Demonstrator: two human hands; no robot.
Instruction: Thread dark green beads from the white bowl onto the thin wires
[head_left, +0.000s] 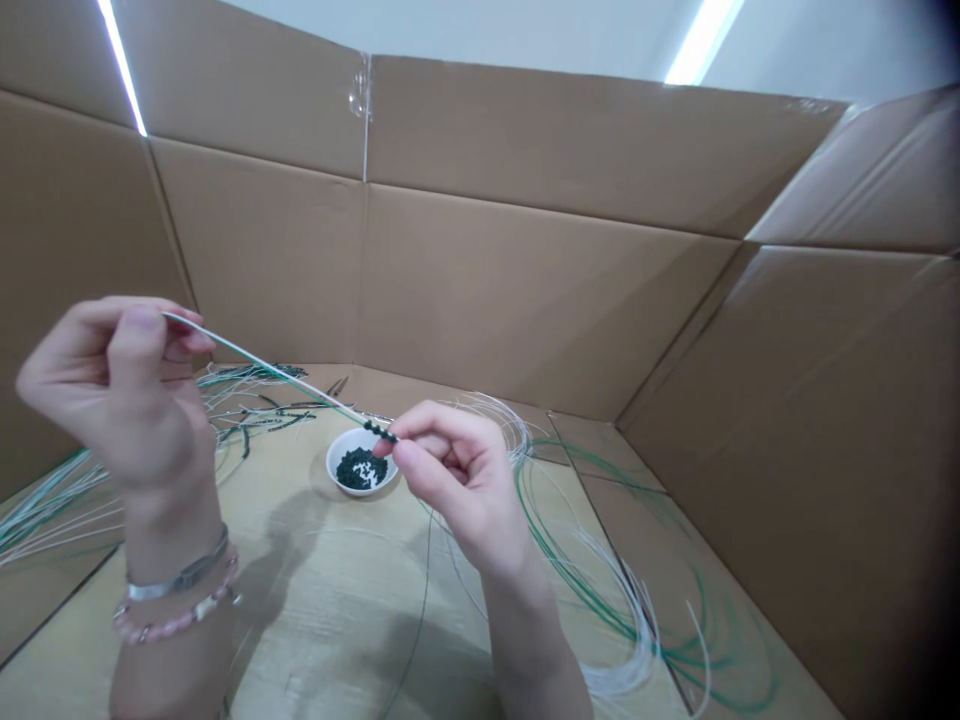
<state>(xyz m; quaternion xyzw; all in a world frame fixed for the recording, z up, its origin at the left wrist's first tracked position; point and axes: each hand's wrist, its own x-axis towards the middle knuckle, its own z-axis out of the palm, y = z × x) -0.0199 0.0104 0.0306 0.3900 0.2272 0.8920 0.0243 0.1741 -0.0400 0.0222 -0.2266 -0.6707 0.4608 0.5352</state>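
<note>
Two hands in view, both pinching. Left hand holds one end of a thin white wire; right hand pinches the far end, strung with dark beads, just above a white bowl of similar beads on the worktop. Loose wire coils lie to the right.

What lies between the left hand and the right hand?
The head view shows a thin cord running from left hand to right hand, with dark beads on it.
</note>
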